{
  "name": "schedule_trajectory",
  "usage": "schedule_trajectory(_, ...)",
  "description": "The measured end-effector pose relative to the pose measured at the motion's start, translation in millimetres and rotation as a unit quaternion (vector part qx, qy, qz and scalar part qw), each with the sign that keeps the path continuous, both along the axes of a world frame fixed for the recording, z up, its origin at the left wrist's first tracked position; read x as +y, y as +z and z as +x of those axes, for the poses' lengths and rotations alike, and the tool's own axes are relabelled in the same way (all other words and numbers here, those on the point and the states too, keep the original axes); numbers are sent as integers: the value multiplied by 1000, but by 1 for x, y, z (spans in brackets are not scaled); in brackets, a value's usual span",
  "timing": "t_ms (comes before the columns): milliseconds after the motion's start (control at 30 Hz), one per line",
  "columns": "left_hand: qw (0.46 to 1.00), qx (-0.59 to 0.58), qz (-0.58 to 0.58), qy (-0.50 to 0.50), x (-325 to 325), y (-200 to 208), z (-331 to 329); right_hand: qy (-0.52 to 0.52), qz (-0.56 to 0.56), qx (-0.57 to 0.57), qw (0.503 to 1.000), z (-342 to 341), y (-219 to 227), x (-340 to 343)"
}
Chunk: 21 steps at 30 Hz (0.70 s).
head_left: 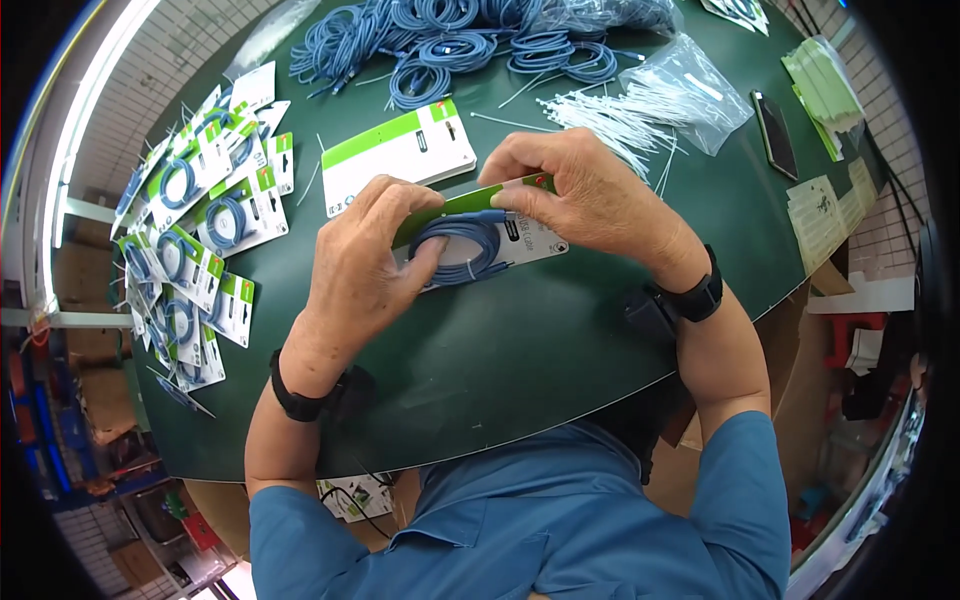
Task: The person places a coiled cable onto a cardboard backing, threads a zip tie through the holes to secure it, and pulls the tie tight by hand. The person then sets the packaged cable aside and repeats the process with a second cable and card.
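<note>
Between my hands is a green and white cardboard backing card (545, 240) with a coiled blue cable (462, 250) lying against its front. My left hand (365, 265) grips the card's left end, its thumb pressed on the coil. At the card's upper right edge, my right hand (580, 190) pinches it between thumb and fingers. A white tie shows on the lower part of the coil. Just beyond my hands lies a stack of green and white cards (390, 155) without cables.
Carded cables (228, 220) lie heaped on the left of the green table (480, 370). Loose coiled blue cables (450, 50) cover the far side. White cable ties (620, 115) spill from a clear bag (695, 95); a phone (775, 135) and green packets (825, 90) lie right.
</note>
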<state>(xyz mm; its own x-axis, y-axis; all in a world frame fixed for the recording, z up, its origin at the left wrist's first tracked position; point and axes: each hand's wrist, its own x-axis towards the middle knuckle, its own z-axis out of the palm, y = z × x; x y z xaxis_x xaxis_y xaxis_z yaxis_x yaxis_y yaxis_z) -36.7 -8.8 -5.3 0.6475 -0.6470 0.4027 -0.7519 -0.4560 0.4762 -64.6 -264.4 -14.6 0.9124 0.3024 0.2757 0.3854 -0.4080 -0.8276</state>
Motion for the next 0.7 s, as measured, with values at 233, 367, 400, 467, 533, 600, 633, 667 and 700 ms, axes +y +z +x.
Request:
schedule_trajectory(233,993,-72,-85,-33,-2,-18,-4,46,-14,-127,991,1,1,0)
schedule_trajectory(367,992,-96,-80,-22,-4,-20,-8,19,-78,-190,978,5,-12,0)
schedule_trajectory(400,990,-110,-80,-25,-4,-21,-8,17,-72,-186,980,5,-13,0)
schedule_trajectory(467,987,-139,-78,-25,-2,-23,-9,19,-60,-178,982,6,-12,1)
schedule_trajectory(533,986,-145,-81,-26,-1,-25,-9,20,-57,-172,983,5,-12,2)
schedule_trajectory(600,982,-163,-86,-32,0,-28,-8,19,-51,-168,984,4,-11,3)
schedule_trajectory(633,983,-161,-86,-31,0,-29,-7,19,-51,-165,985,4,-10,3)
schedule_trajectory(667,981,-168,-88,-35,1,-30,-6,20,-54,-170,984,3,-10,4)
schedule_trajectory(700,980,-176,-89,-40,2,-32,-5,21,-56,-175,983,3,-10,4)
